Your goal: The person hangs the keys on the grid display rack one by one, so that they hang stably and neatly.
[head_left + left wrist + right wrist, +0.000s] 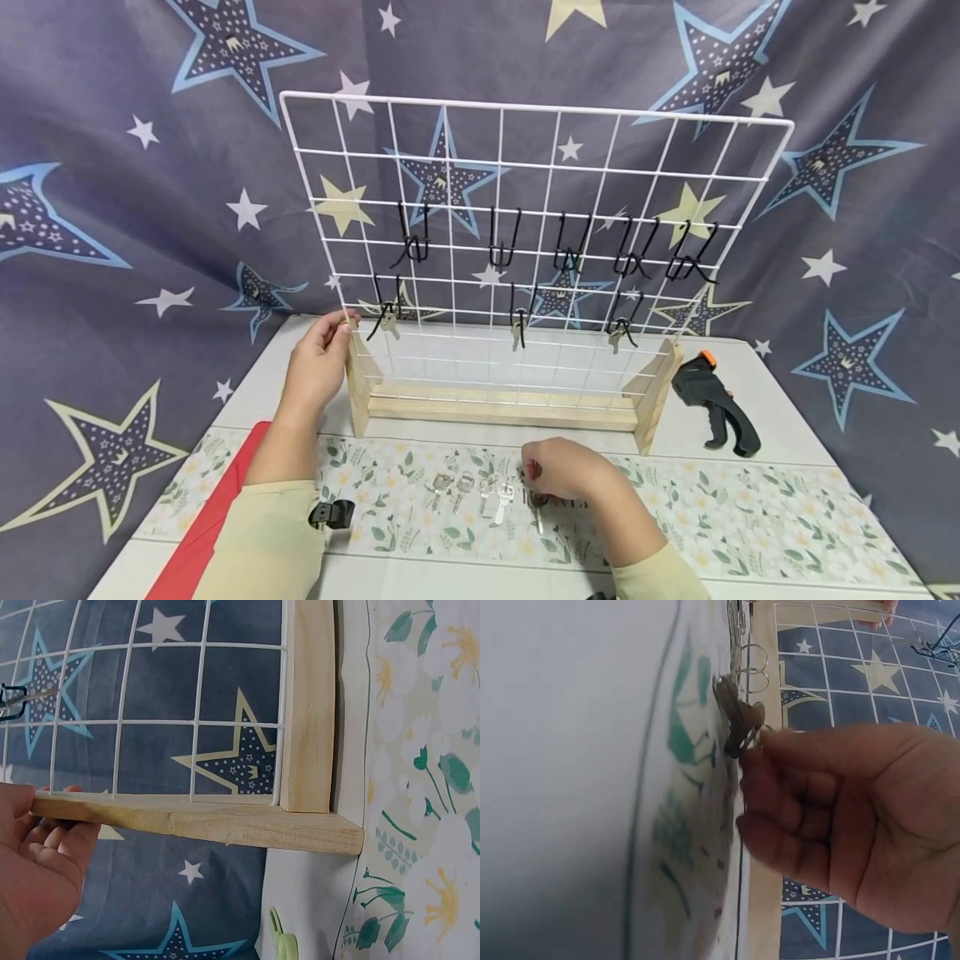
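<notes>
My left hand (318, 358) grips the left wooden upright (360, 383) of a white wire grid rack (501, 167); the left wrist view shows the fingers wrapped over the upright's edge (202, 821). With thumb and fingertips, my right hand (562, 467) pinches a key (739, 720) by its ring, low over the flowered cloth strip. To the left of that hand, several loose keys (463, 490) with rings lie in a row on the cloth. Black hooks (417, 246) hang on the grid in two rows. Keys (519, 329) dangle from the three lower hooks.
A black tool with a trigger handle and orange tip (720, 408) lies right of the rack. A red object (213, 508) lies partly under my left forearm. Behind the table hangs a dark star-patterned curtain (112, 333). Something green (285, 945) shows beyond the rack.
</notes>
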